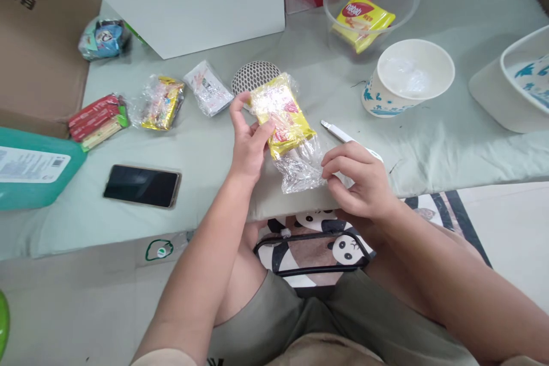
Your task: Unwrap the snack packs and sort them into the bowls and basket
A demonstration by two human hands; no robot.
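Observation:
My left hand [251,140] grips a yellow snack packet [285,117] in clear plastic wrap, its thumb across the front. Loose crinkled wrap [302,168] hangs from the packet's lower end. At the right edge of that wrap is my right hand [358,177], fingers curled, thumb and fingertips slightly apart; whether they touch the film is unclear. A white utility knife [338,130] lies on the table, its handle partly behind my right hand. Just behind the packet sits a rounded object with a honeycomb pattern [256,74].
A clear bowl [405,20] holds yellow packets at the back right, near a paper cup [388,94] with crumpled film. Wrapped snacks [165,103], a phone [141,185] and a teal container [40,194] are at left. A white box [206,0] stands behind.

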